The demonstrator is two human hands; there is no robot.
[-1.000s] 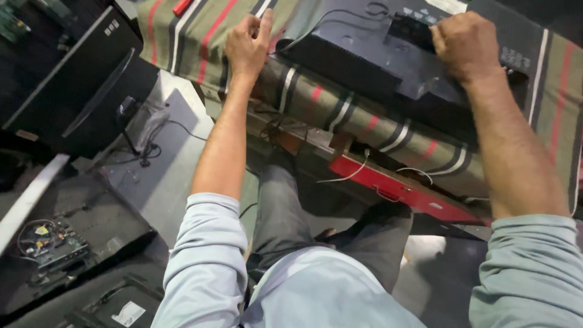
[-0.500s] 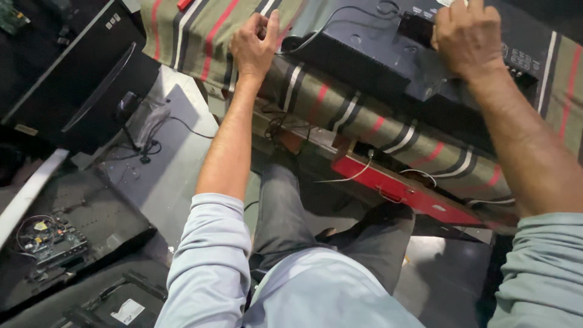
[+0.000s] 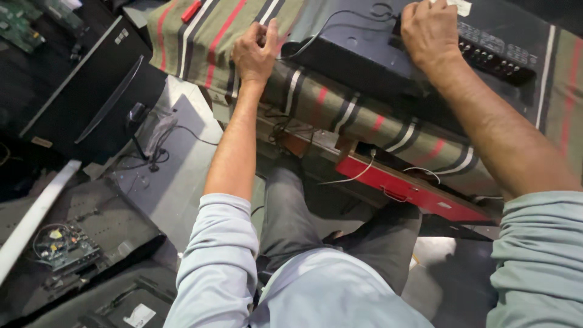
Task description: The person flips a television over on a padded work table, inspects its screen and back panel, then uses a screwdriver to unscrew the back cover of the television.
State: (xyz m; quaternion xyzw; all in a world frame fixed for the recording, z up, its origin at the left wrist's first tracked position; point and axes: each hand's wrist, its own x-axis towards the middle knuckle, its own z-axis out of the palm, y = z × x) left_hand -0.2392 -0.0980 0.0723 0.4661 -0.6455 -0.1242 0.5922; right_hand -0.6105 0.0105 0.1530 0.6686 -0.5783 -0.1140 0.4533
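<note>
Two hands on a dark panel laid over a striped cloth

The black panel lies flat on the striped cloth, which drapes over the bench edge. The left hand rests at the panel's left corner, fingers curled on the cloth where a thin black cable runs onto the panel. The right hand presses down on the panel's top, just left of its row of sockets. Below the panel, under the cloth's hem, sits a red drawer front with loose white wire. Far to the panel's lower left, a green circuit board lies on the floor.
</note>
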